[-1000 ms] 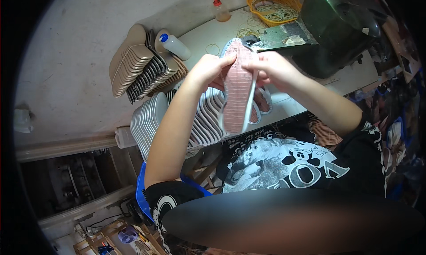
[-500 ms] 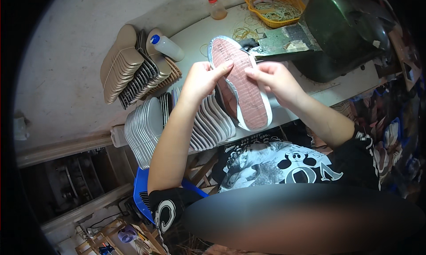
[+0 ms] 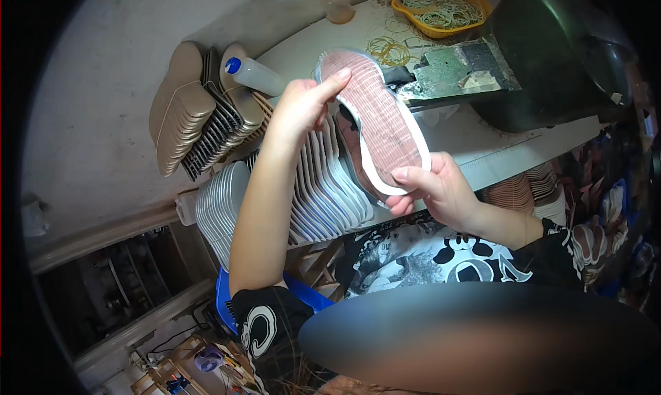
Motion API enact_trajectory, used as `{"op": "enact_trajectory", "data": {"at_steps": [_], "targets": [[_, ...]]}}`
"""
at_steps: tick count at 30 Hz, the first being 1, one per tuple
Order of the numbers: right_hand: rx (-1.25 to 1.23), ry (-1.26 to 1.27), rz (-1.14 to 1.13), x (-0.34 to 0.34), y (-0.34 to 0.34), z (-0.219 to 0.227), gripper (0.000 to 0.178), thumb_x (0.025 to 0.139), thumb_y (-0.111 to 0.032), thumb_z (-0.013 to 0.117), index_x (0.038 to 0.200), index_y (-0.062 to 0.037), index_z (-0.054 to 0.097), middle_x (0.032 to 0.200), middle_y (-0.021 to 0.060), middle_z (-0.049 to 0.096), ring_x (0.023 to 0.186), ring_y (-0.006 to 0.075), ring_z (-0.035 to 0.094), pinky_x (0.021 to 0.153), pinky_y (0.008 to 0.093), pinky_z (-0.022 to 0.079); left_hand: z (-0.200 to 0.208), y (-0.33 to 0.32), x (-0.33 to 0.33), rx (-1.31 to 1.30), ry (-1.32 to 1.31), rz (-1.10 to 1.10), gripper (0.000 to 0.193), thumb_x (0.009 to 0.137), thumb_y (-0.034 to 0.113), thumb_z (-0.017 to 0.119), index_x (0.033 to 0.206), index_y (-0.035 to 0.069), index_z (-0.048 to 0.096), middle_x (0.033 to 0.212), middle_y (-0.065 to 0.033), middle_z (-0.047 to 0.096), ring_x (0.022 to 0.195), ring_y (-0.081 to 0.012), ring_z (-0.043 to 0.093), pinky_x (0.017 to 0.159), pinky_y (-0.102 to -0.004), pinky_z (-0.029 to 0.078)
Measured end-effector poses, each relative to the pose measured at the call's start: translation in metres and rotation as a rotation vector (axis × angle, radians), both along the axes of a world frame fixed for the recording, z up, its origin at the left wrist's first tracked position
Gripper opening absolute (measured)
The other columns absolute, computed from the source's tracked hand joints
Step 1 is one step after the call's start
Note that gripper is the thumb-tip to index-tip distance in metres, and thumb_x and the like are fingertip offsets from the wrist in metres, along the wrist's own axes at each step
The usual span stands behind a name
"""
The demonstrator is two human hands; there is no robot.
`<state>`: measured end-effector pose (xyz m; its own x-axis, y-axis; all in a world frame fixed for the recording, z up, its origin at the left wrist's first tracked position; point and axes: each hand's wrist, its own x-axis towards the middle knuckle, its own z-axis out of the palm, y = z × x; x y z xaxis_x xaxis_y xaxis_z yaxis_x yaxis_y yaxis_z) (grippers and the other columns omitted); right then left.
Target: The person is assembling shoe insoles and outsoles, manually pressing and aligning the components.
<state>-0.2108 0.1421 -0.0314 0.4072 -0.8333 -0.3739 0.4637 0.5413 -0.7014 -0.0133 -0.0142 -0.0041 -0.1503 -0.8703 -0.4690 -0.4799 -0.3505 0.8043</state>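
Observation:
Both of my hands hold a pink sole-shaped shoe piece with a woven-looking face and a white rim, raised over the near edge of the worktable. My left hand grips its far end, thumb lying on the pink face and fingers mostly hidden beneath. At the near end my right hand pinches it, thumb on top and fingers under the rim. A darker pinkish layer shows below the piece on its left side. Just beyond it, a worn green metal plate juts out from a dark green machine.
Pale soles stand in rows along the near table edge. Banded tan soles lean at the left beside a blue-capped white bottle. At the back are a red-tipped bottle, loose rubber bands and a yellow basket.
My right hand has slid from the right side of the shoe piece to its near end. The left thumb now lies nearer the far end. The piece is tilted a little differently.

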Motion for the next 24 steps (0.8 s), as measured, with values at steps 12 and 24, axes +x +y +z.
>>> {"op": "enact_trajectory", "data": {"at_steps": [12, 24], "targets": [[0.057, -0.060, -0.203, 0.022, -0.047, -0.003, 0.029, 0.091, -0.023, 0.059, 0.100, 0.0037, 0.062, 0.082, 0.0168, 0.068, 0.065, 0.0162, 0.068, 0.061, 0.0230, 0.054, 0.012, -0.080, -0.009, -0.754, -0.267, -0.849, 0.067, 0.071, 0.052, 0.073, 0.121, 0.009, 0.060, 0.138, -0.0189, 0.044, 0.136, -0.0317, 0.030, 0.111, -0.0409, 0.023], [0.134, 0.046, -0.247, 0.022, -0.058, 0.009, 0.045, 0.096, -0.035, 0.054, 0.099, 0.0087, 0.060, 0.085, 0.0172, 0.068, 0.073, 0.0211, 0.070, 0.064, 0.0247, 0.057, 0.035, -0.082, -0.020, -0.267, -0.317, -1.148, 0.037, 0.077, 0.040, 0.072, 0.081, 0.006, 0.059, 0.060, -0.0030, 0.057, 0.054, -0.0128, 0.054, 0.052, -0.0291, 0.041]]}}
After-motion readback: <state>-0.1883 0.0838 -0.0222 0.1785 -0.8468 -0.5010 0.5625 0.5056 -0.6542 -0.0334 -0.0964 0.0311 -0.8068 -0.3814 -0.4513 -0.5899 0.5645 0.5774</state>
